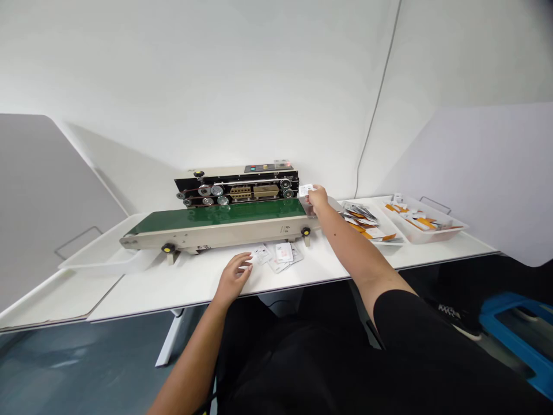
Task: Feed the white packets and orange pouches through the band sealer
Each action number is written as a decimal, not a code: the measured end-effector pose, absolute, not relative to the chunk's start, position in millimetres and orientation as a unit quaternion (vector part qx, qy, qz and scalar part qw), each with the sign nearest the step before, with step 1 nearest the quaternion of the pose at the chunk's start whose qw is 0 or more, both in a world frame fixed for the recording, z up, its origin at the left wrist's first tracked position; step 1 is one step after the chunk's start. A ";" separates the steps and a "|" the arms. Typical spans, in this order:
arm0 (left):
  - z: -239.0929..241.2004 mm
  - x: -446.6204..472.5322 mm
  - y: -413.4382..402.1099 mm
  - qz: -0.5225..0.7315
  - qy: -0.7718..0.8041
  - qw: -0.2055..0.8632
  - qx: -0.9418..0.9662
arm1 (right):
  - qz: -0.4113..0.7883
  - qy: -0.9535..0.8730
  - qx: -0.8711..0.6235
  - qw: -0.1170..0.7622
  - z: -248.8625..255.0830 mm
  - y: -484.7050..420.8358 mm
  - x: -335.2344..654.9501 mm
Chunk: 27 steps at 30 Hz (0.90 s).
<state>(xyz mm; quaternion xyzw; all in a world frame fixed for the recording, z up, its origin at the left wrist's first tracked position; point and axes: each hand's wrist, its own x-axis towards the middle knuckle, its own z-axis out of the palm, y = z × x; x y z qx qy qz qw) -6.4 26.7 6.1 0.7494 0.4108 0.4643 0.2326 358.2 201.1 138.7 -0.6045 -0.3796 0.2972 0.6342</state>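
Note:
A band sealing machine [237,193] with a green conveyor belt [216,217] stands on the white table [190,282]. My right hand [318,199] reaches to the machine's right end and pinches a small white pouch [306,189] at the entry of the sealing head. My left hand [234,278] rests on the table near the front edge, fingers loosely spread, its fingertips touching a small pile of white pouches [280,255] lying in front of the machine.
A white tray [108,259] sits under the belt's left end. To the right lie a heap of orange-and-white pouches [367,223] and a white tray [425,226] with more. A blue crate [516,334] stands on the floor at right. Grey partitions flank the table.

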 end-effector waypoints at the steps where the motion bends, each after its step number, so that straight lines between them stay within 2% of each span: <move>1: 7.0 -6.0 26.1 0.463 0.412 0.230 0.751 | 0.302 -0.376 -0.604 0.635 138.2 204.3 355.8; 8: 8.2 -5.6 25.4 0.457 0.413 0.217 0.757 | 0.344 -0.405 -0.581 0.617 140.8 218.0 327.5; 16: 10.1 -5.9 23.3 0.454 0.410 0.212 0.762 | 0.362 -0.470 -0.585 0.553 150.0 215.6 306.6; 18: 11.0 -5.9 22.5 0.455 0.409 0.210 0.762 | 0.319 -0.486 -0.597 0.553 153.0 206.8 305.5; 21: 11.6 -6.0 22.2 0.455 0.407 0.208 0.764 | 0.113 -0.538 -0.595 0.586 148.9 179.1 297.5; 23: 11.5 -6.0 22.5 0.453 0.404 0.207 0.767 | -0.003 -0.607 -0.536 0.587 133.8 151.7 284.2; 25: 11.2 -5.6 22.9 0.452 0.399 0.205 0.771 | -0.002 -0.712 -0.451 0.539 106.7 121.4 264.9; 27: 10.9 -5.0 23.1 0.451 0.395 0.200 0.775 | 0.031 -0.801 -0.402 0.443 70.8 93.8 243.3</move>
